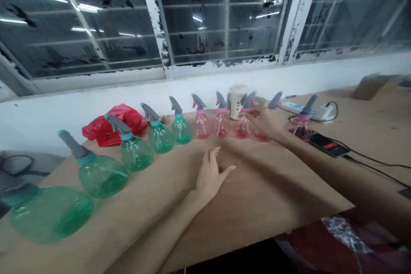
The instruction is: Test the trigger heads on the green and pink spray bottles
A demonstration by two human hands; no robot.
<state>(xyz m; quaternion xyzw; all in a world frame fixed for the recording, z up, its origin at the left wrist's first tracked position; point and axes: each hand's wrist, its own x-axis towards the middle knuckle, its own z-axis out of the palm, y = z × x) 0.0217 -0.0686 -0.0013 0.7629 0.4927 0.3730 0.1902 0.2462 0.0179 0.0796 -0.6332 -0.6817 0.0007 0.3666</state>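
Note:
My right hand (263, 120) reaches to the back of the table, its fingers closed at the neck of a pink spray bottle (241, 130) with a grey trigger head. My left hand (210, 176) hovers over the brown tabletop (257, 205), fingers apart and holding nothing. Left of the gripped bottle stand two more pink spray bottles, the nearer one (221, 125) beside it and another (201, 126) farther left. Behind my right wrist, a further pink bottle (261, 136) is partly hidden. Several green spray bottles, including one (182, 130), curve toward the front left.
A red plastic bag (117, 122) lies behind the green bottles. At the back stands a printed paper cup (236, 94). To the right are a pink bottle (303, 126), a phone (327, 143) with cables and a white power strip (308, 111). Windows (221, 13) rise behind.

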